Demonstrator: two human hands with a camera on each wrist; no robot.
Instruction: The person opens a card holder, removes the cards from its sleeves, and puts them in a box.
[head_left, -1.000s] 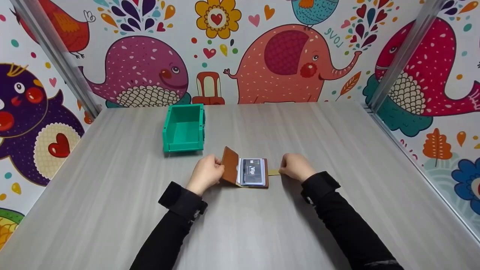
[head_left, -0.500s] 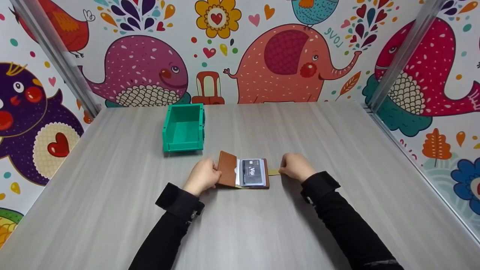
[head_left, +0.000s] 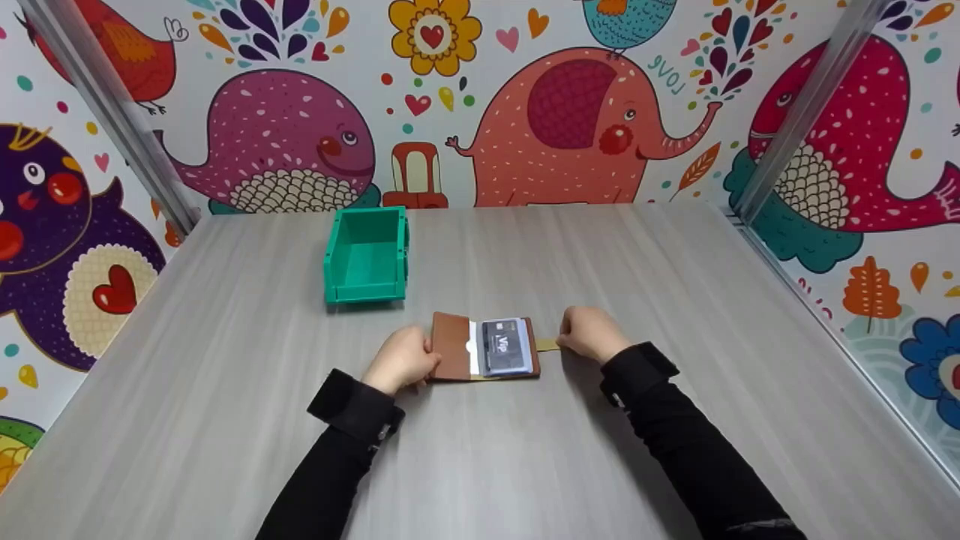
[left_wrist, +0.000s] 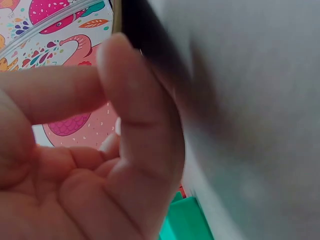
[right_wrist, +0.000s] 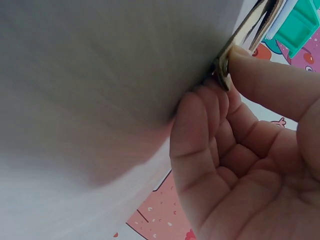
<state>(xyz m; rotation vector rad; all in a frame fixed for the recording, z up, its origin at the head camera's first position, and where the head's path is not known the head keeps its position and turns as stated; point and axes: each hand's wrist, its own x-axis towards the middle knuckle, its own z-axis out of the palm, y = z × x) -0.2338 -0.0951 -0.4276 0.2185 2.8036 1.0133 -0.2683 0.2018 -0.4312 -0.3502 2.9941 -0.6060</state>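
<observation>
A brown card holder (head_left: 452,349) lies opened out on the table, its cover laid over to the left. In its clear sleeves on the right half sits a dark card (head_left: 504,345) marked "Vip". My left hand (head_left: 403,358) pinches the outer edge of the cover between thumb and fingers. From the right side of the holder runs a yellowish strap (head_left: 548,344); my right hand (head_left: 594,334) pinches its end. The right wrist view shows the thumb and fingers on that strap (right_wrist: 243,34), near a dark metal piece. The fingers (left_wrist: 142,115) of my left hand hide most of the cover in the left wrist view.
An open green bin (head_left: 366,292) stands behind the card holder, to the left. The pale wood-grain table (head_left: 480,465) meets printed cartoon walls (head_left: 442,105) at the back and sides. Metal strips (head_left: 795,90) line the wall corners.
My left hand has lowered the cover outward to the left, from standing up at an angle to nearly flat. The right hand has stayed on the strap in the same spot.
</observation>
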